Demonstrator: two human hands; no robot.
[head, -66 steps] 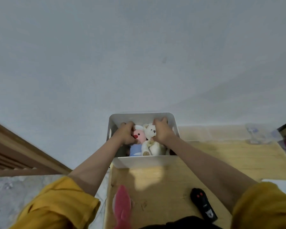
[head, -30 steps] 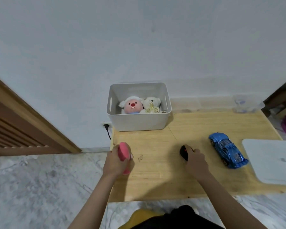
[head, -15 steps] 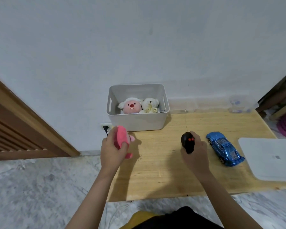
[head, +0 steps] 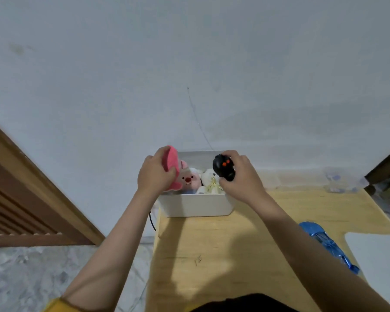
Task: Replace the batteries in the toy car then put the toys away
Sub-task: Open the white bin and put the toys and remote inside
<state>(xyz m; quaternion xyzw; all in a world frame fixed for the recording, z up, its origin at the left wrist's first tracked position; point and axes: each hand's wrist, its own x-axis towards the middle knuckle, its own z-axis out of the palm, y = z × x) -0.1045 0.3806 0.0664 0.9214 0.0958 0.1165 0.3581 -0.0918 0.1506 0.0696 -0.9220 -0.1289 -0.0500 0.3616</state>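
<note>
In the head view, the putting-away step is judged to be in hand. A pink toy (head: 172, 163) is gripped by the left hand (head: 154, 174) and a black remote (head: 223, 167) by the right hand (head: 241, 179), both held over the white box (head: 196, 207) at the table's (head: 234, 255) far left corner. A pink plush (head: 189, 180) and a cream bear (head: 209, 179) are already lying in the box. Next, both items need lowering into the remaining gaps and letting go. The blue car (head: 324, 242) is left near the table's right edge.

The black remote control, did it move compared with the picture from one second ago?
Yes. The black remote control left the wooden table; the right hand now holds it over the white bin.
</note>
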